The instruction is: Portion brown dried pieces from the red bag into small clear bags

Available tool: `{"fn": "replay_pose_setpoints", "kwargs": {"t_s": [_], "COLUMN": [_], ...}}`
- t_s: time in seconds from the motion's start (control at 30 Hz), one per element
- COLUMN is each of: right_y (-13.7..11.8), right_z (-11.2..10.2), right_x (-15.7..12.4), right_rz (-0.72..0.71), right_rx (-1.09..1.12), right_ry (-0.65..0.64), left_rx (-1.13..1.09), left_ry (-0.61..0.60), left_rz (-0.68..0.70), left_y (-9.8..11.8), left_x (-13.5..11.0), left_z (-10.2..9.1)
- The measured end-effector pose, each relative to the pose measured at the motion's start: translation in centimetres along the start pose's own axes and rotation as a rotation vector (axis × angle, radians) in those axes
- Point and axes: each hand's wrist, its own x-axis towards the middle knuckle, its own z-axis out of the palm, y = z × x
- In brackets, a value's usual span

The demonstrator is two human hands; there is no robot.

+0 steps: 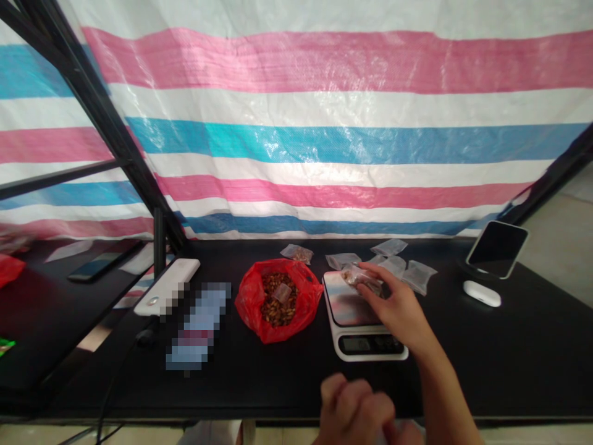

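Note:
My right hand (393,303) is closed on a small clear plastic bag (359,277) with brown bits inside, over the platform of a white digital kitchen scale (340,303). Whether the bag rests on the platform, I cannot tell. Near the table's front edge, my left hand (359,411) is curled in a fist; what it holds, if anything, is hidden. Left of the scale sits an opened red plastic bag (250,315) of brown seed-like pieces (278,315), with a small clear piece (282,292) on top.
Behind the scale lie several clear little bags (419,276). A filled bag (298,253) is behind the red one. On the black table (519,358) are a phone on a stand (498,249), a white case (482,293), a white power bank-like block (169,284) and a blurred-out phone-shaped item (201,327).

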Motion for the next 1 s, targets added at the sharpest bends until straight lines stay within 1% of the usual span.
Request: {"fn": "replay_pose_setpoints", "kwargs": {"t_s": [0.03, 0.07, 0.1, 0.17, 0.23, 0.33, 0.47, 0.67, 0.8, 0.9, 0.97, 1.0], "right_y": [-0.4, -0.8, -1.1, -1.6, -1.9, -1.8, -1.4, -1.2, -1.2, -1.0, -0.9, -0.9], "right_z": [-0.1, -0.2, -0.3, -0.4, -0.4, -0.4, -0.6, -1.0, -1.1, -0.8, -0.5, -0.4], "right_x": [0.0, 0.0, 0.0, 0.0, -0.1, -0.2, -0.3, -0.2, -0.1, 0.0, 0.0, 0.0], "right_rz": [0.007, 0.011, 0.014, 0.021, 0.026, 0.036, 0.027, 0.021, 0.025, 0.021, 0.007, 0.001], "right_rx": [0.080, 0.157, 0.224, 0.326, 0.380, 0.374, 0.330, 0.318, 0.325, 0.328, 0.329, 0.328], "right_ry": [0.016, 0.037, 0.059, 0.104, 0.143, 0.160, 0.170, 0.215, 0.225, 0.215, 0.198, 0.194], "left_rx": [0.027, 0.076, 0.140, 0.279, 0.352, 0.376, 0.378, 0.422, 0.435, 0.463, 0.498, 0.519], "left_ry": [0.100, 0.077, 0.018, -0.024, -0.035, -0.044, -0.025, -0.004, -0.046, -0.072, -0.049, -0.012], "left_rz": [0.029, 0.003, -0.032, 0.017, 0.058, 0.096, 0.089, 0.116, 0.107, 0.137, 0.131, 0.111], "left_y": [-0.6, -1.2, -1.7, -2.6, -3.0, -3.0, -2.6, -2.5, -2.2, -1.7, -1.1, -0.8], "left_x": [0.8, 1.7, 2.4, 3.5, 3.8, 3.6, 3.8, 3.6, 3.4, 3.1, 2.5, 2.1], "left_z": [-0.4, -0.7, -1.0, -1.3, -1.0, 0.0, 0.7, 1.1, 1.0, 1.2, 1.8, 2.3]}}
